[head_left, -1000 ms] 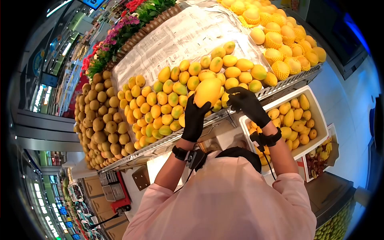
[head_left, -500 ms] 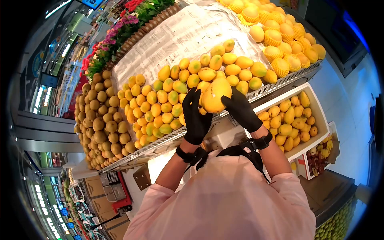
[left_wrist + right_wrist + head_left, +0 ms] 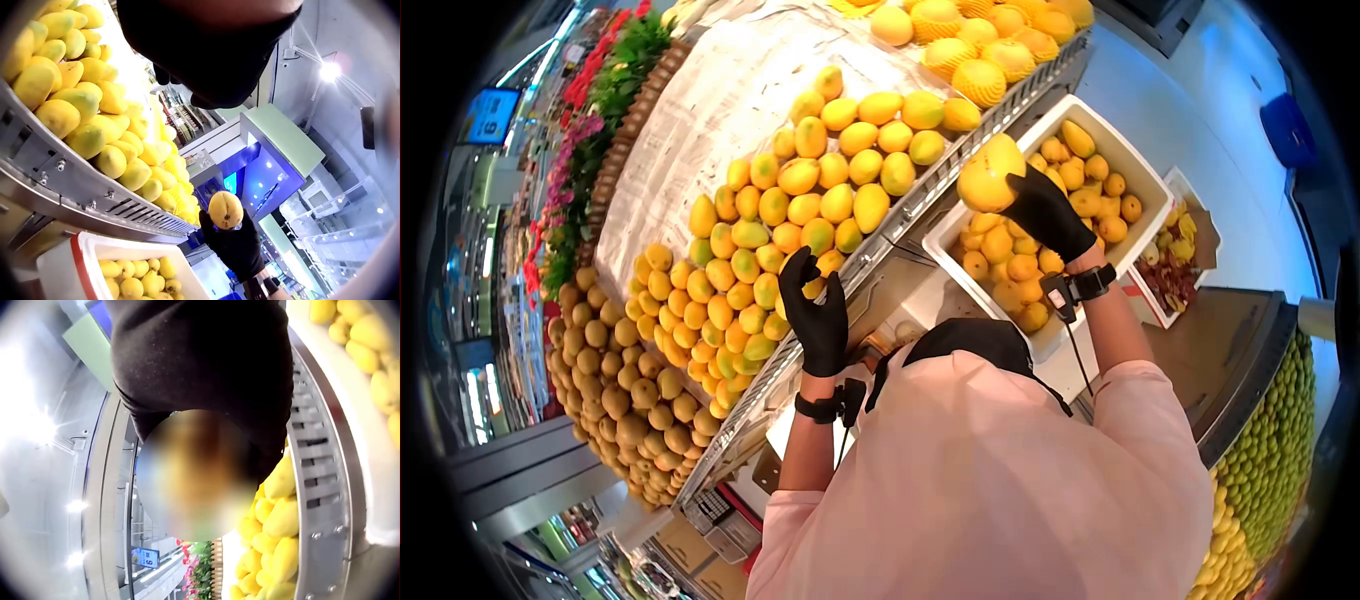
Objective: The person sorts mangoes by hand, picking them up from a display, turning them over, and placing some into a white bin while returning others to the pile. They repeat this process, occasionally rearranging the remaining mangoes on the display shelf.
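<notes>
Going from left to right in the head view, I first see the pile of round brown fruit (image 3: 630, 400) at the end of the display stand, then the sloping rows of small mangoes (image 3: 804, 176) behind its metal rail (image 3: 918, 208). The left hand (image 3: 815, 310) is over the near edge of those rows. I read its fingers as loosely bent, with a gap between thumb and forefinger and nothing in it; whether a fingertip touches a mango, I cannot tell.

Well apart to its right, beyond the rail, I see the large yellow fruit (image 3: 990, 175) gripped in the right hand (image 3: 1048, 212), thumb and fingers round its right side. The fruit lies to the left of that palm, so the right hand is the nearer by far. From above, the fruit overlaps the left rim of the white box (image 3: 1138, 165) with its heap of yellow mangoes (image 3: 1005, 262), and the left wrist view shows it raised higher than that box. I cannot fix its long axis: the left wrist camera faces a rounded end, and the right wrist view is blurred just there
</notes>
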Demonstrator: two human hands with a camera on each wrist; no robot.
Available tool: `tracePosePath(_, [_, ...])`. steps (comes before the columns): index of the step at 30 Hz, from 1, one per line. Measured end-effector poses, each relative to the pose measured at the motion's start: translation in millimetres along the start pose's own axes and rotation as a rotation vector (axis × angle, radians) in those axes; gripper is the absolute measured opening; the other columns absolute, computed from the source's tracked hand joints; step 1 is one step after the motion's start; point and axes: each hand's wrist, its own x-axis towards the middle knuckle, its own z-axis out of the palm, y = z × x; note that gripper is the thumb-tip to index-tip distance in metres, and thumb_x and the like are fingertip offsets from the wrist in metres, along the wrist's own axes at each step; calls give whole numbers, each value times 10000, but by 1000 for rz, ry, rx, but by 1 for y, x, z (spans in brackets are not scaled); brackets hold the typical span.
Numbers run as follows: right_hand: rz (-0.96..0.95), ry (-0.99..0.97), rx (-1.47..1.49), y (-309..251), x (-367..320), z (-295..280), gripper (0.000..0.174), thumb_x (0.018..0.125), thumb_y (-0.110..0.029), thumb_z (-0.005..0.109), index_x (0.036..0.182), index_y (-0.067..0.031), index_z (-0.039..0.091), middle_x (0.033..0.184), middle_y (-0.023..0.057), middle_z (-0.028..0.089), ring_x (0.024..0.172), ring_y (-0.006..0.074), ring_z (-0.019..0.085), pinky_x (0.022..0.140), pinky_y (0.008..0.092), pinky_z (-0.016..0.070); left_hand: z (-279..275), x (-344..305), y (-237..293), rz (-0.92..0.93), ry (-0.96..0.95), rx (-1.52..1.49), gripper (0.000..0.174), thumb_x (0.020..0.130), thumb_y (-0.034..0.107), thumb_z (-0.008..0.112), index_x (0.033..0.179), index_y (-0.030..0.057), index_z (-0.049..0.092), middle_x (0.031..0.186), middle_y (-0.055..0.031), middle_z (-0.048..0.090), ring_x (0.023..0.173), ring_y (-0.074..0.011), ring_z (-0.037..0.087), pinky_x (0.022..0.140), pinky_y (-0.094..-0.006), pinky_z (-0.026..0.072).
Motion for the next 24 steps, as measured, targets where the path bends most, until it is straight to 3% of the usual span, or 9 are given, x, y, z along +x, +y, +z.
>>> tracePosePath(5, [-89,164,-16,-19,-38,-44,426,920,-230,628,1255,11,522,1162,133,616,1066,278,624,900,435,541,18,-7,0,-16,-130,-100,479,817,-67,637,1268,42,520,1141,-72,566,995,-164,566,879,-294,463])
tracePosePath(8, [-56,288,-12,-26,-70,-77,459,895,-251,652,1253,5,521,1172,141,615,1057,291,628,896,437,542,23,-7,4,-38,-199,-148,445,840,-44,632,1263,37,519,1175,-72,566,1018,-167,568,886,-294,462])
tracePosePath(9, [-80,289,-63,-23,-76,-92,483,923,-265,607,1287,27,482,1211,173,595,1102,317,604,932,434,524,24,-7,3,-49,-208,-162,442,843,-41,631,1263,36,518,1186,-72,565,1018,-166,568,885,-293,463])
tracePosePath(14, [-23,432,-65,-5,-94,-118,394,889,-214,671,1211,-19,553,1134,129,619,1056,275,626,879,416,556,27,-10,-3,-79,-246,-186,432,852,-33,624,1265,30,513,1232,-77,560,1021,-168,566,877,-289,465])
tracePosePath(16, [-106,367,-320,24,-91,-130,398,884,-205,681,1214,-20,559,1147,137,603,1069,271,614,884,403,558,30,-12,-6,-94,-246,-222,432,854,-36,618,1266,29,508,1233,-77,559,1026,-170,568,875,-288,468])
tracePosePath(18, [172,410,116,33,-79,-141,394,884,-207,683,1214,-24,572,1158,138,588,1078,259,604,891,390,557,30,-13,-5,-115,-244,-243,429,855,-39,613,1265,29,505,1236,-77,557,1031,-173,570,873,-287,471])
tracePosePath(19, [41,289,-160,51,-79,-147,375,888,-187,673,1221,-43,578,1166,141,589,1036,262,621,871,382,564,29,-14,-4,-126,-243,-247,427,856,-41,611,1264,29,505,1238,-77,555,1034,-174,571,872,-287,473])
tracePosePath(21, [199,193,-158,67,-60,-157,455,850,-98,703,1281,-99,559,1163,115,598,1057,244,595,896,355,535,28,-15,-4,-149,-237,-246,424,856,-44,607,1261,29,503,1241,-77,553,1037,-175,575,872,-288,475])
tracePosePath(24, [-54,-114,-1263,85,-41,-150,496,804,-101,732,1276,-104,582,1114,142,609,949,278,599,825,364,509,23,-17,-7,-173,-226,-223,421,855,-49,604,1256,28,501,1243,-77,552,1036,-175,580,873,-288,478])
